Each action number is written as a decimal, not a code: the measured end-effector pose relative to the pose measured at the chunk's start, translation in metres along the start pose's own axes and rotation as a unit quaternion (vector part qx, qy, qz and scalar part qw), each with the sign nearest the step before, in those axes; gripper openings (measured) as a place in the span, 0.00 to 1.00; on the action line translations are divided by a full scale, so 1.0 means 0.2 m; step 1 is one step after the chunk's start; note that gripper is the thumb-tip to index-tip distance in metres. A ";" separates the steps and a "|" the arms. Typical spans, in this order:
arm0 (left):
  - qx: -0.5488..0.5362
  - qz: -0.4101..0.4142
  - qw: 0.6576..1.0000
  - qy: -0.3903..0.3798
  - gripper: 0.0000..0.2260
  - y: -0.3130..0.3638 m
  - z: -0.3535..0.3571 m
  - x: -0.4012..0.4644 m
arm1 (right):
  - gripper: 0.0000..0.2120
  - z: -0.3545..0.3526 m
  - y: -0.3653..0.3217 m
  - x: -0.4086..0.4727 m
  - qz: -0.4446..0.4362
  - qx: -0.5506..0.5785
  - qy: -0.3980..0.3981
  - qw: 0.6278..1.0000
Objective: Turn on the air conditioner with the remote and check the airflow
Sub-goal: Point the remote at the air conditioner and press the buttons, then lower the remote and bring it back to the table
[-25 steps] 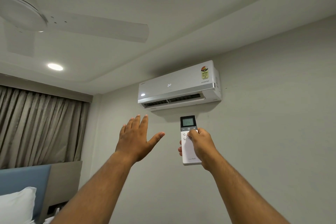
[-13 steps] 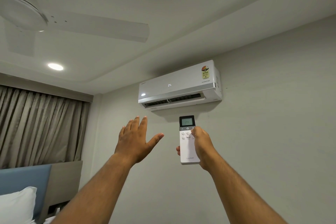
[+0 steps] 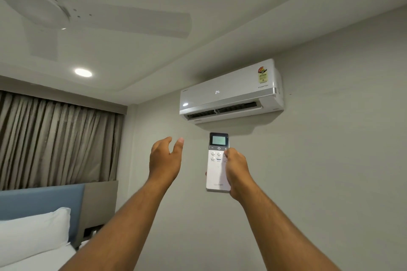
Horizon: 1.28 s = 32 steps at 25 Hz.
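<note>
head | right hand (image 3: 236,169) grasps remote (image 3: 217,166) | left hand (image 3: 164,158) released, beside it, below air conditioner (image 3: 229,92)

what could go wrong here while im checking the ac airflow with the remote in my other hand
1. The left hand is raised below and left of the air conditioner, well short of its open louvre, so it may feel little airflow and misjudge it.
2. The right hand grips the remote with its thumb beside the buttons; a stray press could change a setting.
3. The remote is held high overhead, so a loosened grip would likely drop it.
</note>
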<state>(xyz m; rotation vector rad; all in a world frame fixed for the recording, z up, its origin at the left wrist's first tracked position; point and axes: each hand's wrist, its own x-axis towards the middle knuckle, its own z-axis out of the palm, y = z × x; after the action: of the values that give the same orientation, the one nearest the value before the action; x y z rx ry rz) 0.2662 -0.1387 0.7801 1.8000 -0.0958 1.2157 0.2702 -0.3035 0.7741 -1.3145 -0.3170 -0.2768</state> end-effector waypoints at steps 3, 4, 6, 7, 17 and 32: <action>-0.065 -0.056 0.996 0.013 0.16 -0.13 -0.12 -0.15 | 0.12 0.21 0.17 -0.05 0.023 -0.027 -0.036 0.999; -0.076 -0.082 0.994 0.009 0.12 -0.19 -0.17 -0.21 | 0.12 0.28 0.24 -0.08 0.033 -0.034 -0.052 0.998; -0.093 -0.149 0.984 0.011 0.09 -0.32 -0.28 -0.36 | 0.13 0.43 0.43 -0.16 0.056 -0.051 -0.093 0.993; -0.101 -0.181 0.978 0.017 0.10 -0.38 -0.33 -0.42 | 0.13 0.49 0.51 -0.20 0.062 -0.054 -0.110 0.991; -0.057 -0.407 0.911 0.034 0.06 -0.94 -0.90 -0.87 | 0.12 0.95 1.22 -0.59 0.218 -0.052 -0.238 0.945; 0.023 -0.686 0.716 0.126 0.04 -1.76 -1.24 -2.41 | 0.18 0.72 2.65 -1.65 0.425 -0.201 -0.385 0.794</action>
<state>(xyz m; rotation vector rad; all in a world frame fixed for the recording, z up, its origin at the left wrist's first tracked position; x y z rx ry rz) 0.0339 0.0447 0.2060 1.1306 1.2337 0.2908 0.1526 -0.0345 0.2043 -1.8181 -0.3150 1.0450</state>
